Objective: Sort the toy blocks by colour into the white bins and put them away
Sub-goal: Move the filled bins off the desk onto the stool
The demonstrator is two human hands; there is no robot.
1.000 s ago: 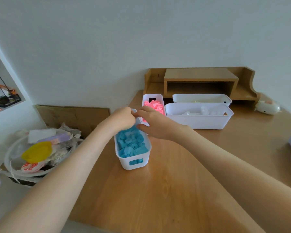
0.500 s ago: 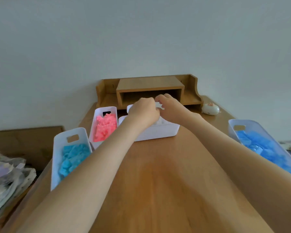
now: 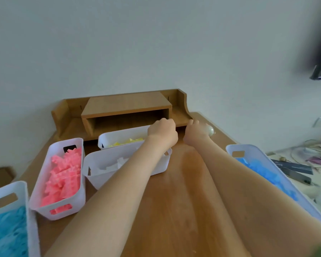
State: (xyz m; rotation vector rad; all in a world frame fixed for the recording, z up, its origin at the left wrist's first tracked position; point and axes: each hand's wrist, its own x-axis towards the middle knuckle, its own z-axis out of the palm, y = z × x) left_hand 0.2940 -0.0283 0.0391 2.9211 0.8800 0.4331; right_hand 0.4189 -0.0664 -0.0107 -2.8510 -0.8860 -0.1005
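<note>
Five white bins stand on the wooden desk (image 3: 176, 210). A teal-block bin (image 3: 29, 225) is at the near left, with a pink-block bin (image 3: 82, 182) beside it. The white-block bin (image 3: 93, 164) lies crosswise in the middle, and the yellow-block bin (image 3: 107, 139) sits behind it. A blue-block bin (image 3: 263, 154) is at the right. My left hand (image 3: 162, 130) is curled over the right end of the yellow-block bin. My right hand (image 3: 195, 133) is knuckles-up just right of it, with its fingertips hidden.
A wooden desk shelf (image 3: 126, 108) with an open slot stands against the wall behind the bins. A small white round gadget (image 3: 211, 129) lies just beyond my right hand. Cables and flat dark pieces (image 3: 293, 167) clutter the surface past the desk's right edge.
The view has swung right and down. Both hands moved from over the white-block bin to the right end of the yellow-block bin, and the right hand has separated from the left.
</note>
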